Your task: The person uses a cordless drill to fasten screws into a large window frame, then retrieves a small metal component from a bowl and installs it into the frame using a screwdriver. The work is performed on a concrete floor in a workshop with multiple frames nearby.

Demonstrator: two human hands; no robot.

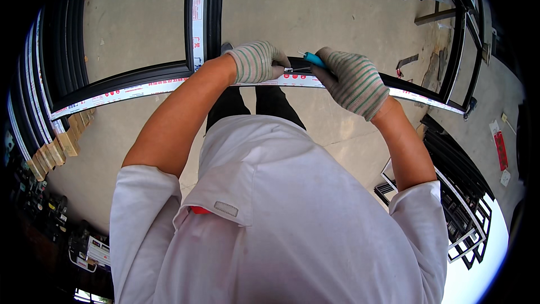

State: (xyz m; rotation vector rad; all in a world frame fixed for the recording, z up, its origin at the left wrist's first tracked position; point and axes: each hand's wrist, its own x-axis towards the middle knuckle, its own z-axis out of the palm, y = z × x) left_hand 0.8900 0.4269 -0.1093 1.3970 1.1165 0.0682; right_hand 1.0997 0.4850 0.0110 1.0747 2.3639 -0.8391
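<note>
A black window frame (147, 73) with printed white protective film (135, 91) lies across in front of me. My left hand (254, 62), in a grey-and-green striped knit glove, rests at its near bar with thumb and fingers curled together. By those fingertips is a small silvery piece (288, 70); whether I grip it is hard to make out. My right hand (355, 81), gloved alike, is closed around a teal-handled tool (315, 60) just above the same bar. A thin metal tip shows at the tool's left end; its exact kind is unclear.
Stacked black profiles with wooden blocks (68, 142) stand at the left. More dark frames (458, 50) are at the far right, with another pile (455, 163) by my right elbow. Scraps of film and a red strip (500, 149) lie on the concrete floor (320, 11).
</note>
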